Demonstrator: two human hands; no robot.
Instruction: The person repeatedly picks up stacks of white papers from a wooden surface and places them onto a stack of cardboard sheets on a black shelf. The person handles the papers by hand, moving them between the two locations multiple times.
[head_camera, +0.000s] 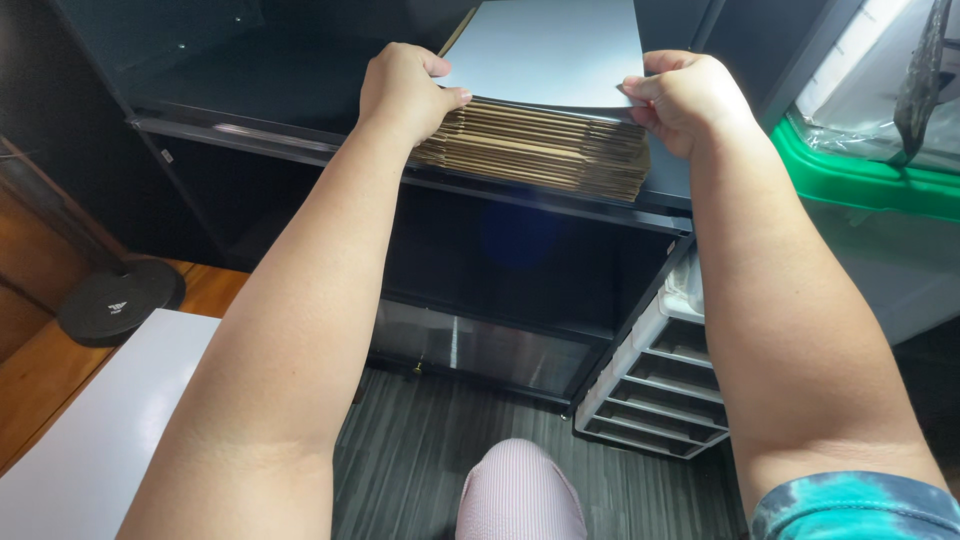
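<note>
Now: left hand (405, 90) and right hand (685, 98), fingers pinched on white sheet (548, 50) corners | light, flexible, likely bends | atop stiff flattened cardboard stack (540, 148) on shelf (250, 110)

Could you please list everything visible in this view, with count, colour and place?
flat cardboard stack: one stack, brown, on the dark shelf
top sheet: one, pale grey-white, on top of the stack, gripped at both near corners
shelf unit: one, black, ahead, with a lower compartment
drawer unit: one, clear with grey frames, on the floor at right
storage bin: one, clear with a green lid rim, far right
round disc: one, black, on the wooden surface at left
white board: one, white, lower left
floor: dark grey, striped
knee: one, in pinkish ribbed fabric, bottom centre
sleeve: one, teal tie-dye, bottom right
left hand: holding the sheet's left corner
right hand: pinching the sheet's right corner
</note>
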